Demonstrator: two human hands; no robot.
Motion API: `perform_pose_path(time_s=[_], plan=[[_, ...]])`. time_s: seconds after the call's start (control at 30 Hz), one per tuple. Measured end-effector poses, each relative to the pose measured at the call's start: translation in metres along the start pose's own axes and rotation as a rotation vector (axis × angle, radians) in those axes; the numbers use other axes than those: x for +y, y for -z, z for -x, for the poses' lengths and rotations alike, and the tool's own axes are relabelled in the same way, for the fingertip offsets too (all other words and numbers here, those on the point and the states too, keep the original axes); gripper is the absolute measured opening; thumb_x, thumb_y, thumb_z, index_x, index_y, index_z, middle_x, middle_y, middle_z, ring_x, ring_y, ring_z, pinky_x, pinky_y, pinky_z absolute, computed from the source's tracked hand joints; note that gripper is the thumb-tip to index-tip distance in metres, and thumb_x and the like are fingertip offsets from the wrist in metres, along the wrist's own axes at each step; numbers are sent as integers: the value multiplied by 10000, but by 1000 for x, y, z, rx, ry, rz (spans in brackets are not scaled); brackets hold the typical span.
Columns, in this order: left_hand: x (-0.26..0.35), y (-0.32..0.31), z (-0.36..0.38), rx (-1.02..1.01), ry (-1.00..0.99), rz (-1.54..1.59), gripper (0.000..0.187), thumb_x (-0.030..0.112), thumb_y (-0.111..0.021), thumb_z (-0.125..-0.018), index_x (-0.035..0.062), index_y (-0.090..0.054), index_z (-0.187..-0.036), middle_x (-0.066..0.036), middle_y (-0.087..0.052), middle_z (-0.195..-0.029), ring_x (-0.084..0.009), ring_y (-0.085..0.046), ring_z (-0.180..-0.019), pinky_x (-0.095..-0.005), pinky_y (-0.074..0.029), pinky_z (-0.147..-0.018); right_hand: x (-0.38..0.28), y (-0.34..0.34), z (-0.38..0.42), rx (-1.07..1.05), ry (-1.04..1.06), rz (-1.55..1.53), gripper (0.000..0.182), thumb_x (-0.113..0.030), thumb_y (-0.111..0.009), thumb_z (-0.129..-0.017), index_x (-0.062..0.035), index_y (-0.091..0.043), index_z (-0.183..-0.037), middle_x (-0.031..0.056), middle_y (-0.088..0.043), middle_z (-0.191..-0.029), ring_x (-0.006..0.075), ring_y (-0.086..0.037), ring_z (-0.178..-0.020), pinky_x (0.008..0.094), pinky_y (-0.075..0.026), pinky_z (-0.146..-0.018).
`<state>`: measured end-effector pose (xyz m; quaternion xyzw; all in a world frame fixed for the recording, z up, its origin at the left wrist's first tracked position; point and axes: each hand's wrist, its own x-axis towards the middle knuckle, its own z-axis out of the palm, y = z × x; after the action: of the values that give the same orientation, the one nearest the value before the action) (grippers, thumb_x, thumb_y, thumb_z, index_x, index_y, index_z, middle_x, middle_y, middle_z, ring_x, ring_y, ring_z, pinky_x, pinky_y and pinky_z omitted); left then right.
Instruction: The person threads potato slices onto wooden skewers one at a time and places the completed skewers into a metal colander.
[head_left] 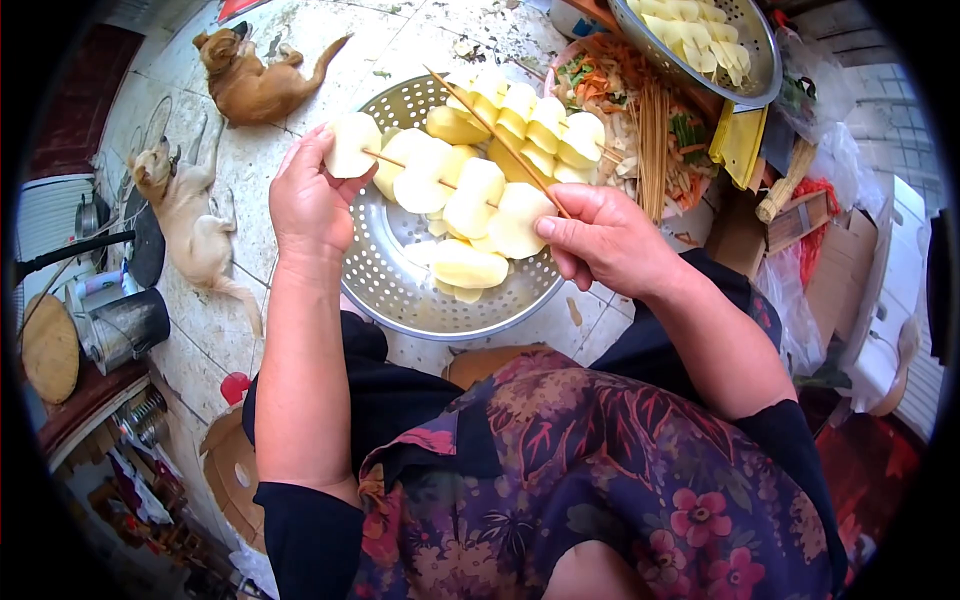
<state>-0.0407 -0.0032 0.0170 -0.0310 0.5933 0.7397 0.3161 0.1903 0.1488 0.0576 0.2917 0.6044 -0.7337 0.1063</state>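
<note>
My left hand [312,198] pinches a round pale potato slice [350,146] at the left end of a loaded bamboo skewer. More thin slices [474,202] are spaced along that skewer, running down to the right. My right hand [604,236] is closed by the last slice [520,222] at the other end, and it also grips a bare bamboo skewer [487,130] slanting up to the left. Below both hands stands a perforated metal colander [400,300]. In it lie loose potato slices [468,264] and other filled skewers [540,125].
A second colander [768,80] with potato slices stands at upper right. Beside it are a bundle of bare skewers [654,150] and vegetable scraps [600,70]. Two dogs, one brown [268,88] and one pale [190,215], lie on the tiled floor. A metal bucket [130,325] is at left.
</note>
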Motion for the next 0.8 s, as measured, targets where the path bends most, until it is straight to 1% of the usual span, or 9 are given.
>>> perform_pose_path(time_s=[0.13, 0.23, 0.3, 0.33, 0.43, 0.53, 0.67, 0.77, 0.8], plan=[[-3, 7, -5, -21, -1, 63, 222, 109, -503, -909, -13, -544, -1090, -145, -617, -1008, -231, -639, -867, -374, -565, -723, 1, 0, 1, -18, 1, -42, 184, -190, -519, -929, -39, -573, -838, -13, -518, -574, 60, -470, -457, 209, -397, -438], [2, 8, -4, -45, 37, 47, 228, 129, -534, -907, -19, -549, -1079, -150, -622, -1006, -233, -639, -860, -372, -566, -727, 3, 0, 0, -15, -3, -18, 186, -189, -516, -930, -39, -574, -836, -14, -520, -576, 59, -471, -459, 208, -398, -439], [6, 8, -3, -98, 124, -78, 243, 152, -539, -919, -6, -569, -1101, -125, -636, -1022, -209, -638, -902, -359, -556, -777, 3, 0, 0, -7, -10, -17, 187, -187, -515, -930, -41, -571, -828, -15, -520, -576, 58, -471, -461, 208, -399, -440], [7, 7, -1, -96, 124, -78, 243, 152, -539, -919, -6, -569, -1101, -125, -636, -1022, -209, -638, -902, -359, -556, -777, 4, 0, 0, 3, -16, -16, 188, -185, -513, -929, -42, -568, -820, -16, -520, -576, 58, -471, -462, 207, -400, -441], [2, 0, 7, -236, 215, -143, 280, 196, -577, -902, 0, -579, -1102, -113, -649, -1020, -202, -647, -908, -338, -552, -790, 5, -1, -2, 4, 14, -20, 184, -179, -510, -928, -45, -569, -817, -16, -520, -576, 55, -472, -465, 206, -403, -444], [0, -8, 14, -205, 203, -124, 263, 205, -588, -891, -4, -579, -1051, -122, -647, -980, -189, -641, -857, -334, -541, -776, 5, -1, -3, 28, 2, -6, 178, -174, -506, -927, -44, -575, -826, -15, -521, -578, 55, -477, -469, 205, -405, -444], [-1, -8, 12, -216, 208, -118, 285, 210, -574, -905, -3, -578, -1095, -110, -649, -1017, -193, -648, -886, -332, -554, -775, 3, 0, -3, 12, 28, -50, 179, -179, -508, -933, -40, -578, -844, -16, -522, -588, 52, -474, -469, 201, -401, -440], [-8, -8, 7, -173, 211, -185, 261, 169, -562, -893, 12, -578, -1100, -102, -651, -1008, -183, -649, -857, -330, -550, -756, -1, 1, -2, 56, 26, -117, 180, -190, -509, -945, -35, -579, -885, -20, -519, -601, 47, -457, -462, 190, -387, -434], [-16, -6, 1, -164, 214, -421, 258, 139, -536, -883, 4, -574, -1099, -124, -650, -967, -175, -645, -853, -315, -539, -740, 0, 2, -2, 58, 24, -118, 180, -190, -509, -945, -35, -579, -885, -20, -519, -601, 47, -457, -462, 190, -387, -434]])
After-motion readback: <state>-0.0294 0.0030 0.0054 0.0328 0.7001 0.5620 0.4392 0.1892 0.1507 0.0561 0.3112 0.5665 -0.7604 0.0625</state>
